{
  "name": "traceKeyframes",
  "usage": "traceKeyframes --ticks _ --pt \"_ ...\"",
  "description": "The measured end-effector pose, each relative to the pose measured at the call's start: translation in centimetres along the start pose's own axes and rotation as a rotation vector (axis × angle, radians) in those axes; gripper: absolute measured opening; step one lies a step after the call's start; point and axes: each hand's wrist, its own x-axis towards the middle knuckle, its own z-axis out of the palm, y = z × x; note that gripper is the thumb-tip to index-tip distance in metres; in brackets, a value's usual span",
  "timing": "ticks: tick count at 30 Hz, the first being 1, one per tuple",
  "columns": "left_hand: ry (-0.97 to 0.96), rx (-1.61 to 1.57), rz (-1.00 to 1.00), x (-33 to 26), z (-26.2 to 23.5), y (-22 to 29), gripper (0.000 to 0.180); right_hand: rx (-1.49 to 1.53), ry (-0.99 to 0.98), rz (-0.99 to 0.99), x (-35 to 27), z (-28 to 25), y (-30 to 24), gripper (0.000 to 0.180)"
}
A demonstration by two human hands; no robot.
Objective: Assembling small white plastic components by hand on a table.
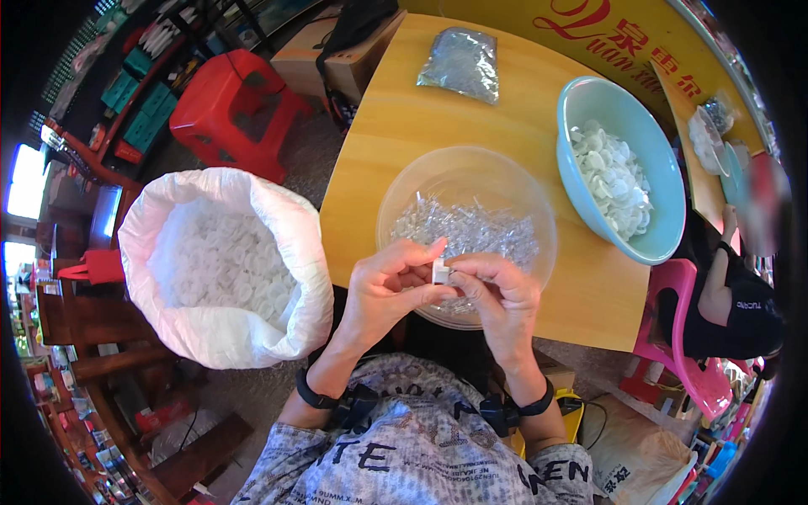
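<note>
Gry/wht mottled shirt, dk lettering, matching sleeves; blk wristbands, L & R

Forearms angle inward, left grip and right grip pinched with fingertips close together.

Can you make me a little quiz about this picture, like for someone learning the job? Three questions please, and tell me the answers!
1. True or false: over the clear bowl, the left hand and the right hand both touch the small white piece.
2. Which container is left of the table: A, the light blue basin; B, the clear bowl; or C, the white sack?
3. Fill in: the stool beyond the white sack is coloured ____.

Key: 1. True. 2. C. 3. Red.
</note>
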Motion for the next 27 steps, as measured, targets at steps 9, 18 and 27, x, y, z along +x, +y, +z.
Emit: traceKeyframes --ticks 9,18,27 --pt "0.189 0.207 0.11 -2.3 -1.9 2.7 0.076 -0.387 0.219 -0.088 3.2 -4.1 -3.0 0.008" --pt "0.72 0.93 -0.062 -7.0 -15.7 4.2 0.037 -1.195 0.588 -0.235 11.0 -17.3 -1.5 0.015" --pt "0.432 1.044 -0.214 -5.0 -14.5 2.5 0.041 -0.683 -0.235 -0.097 3.3 -2.0 -2.1 0.009"
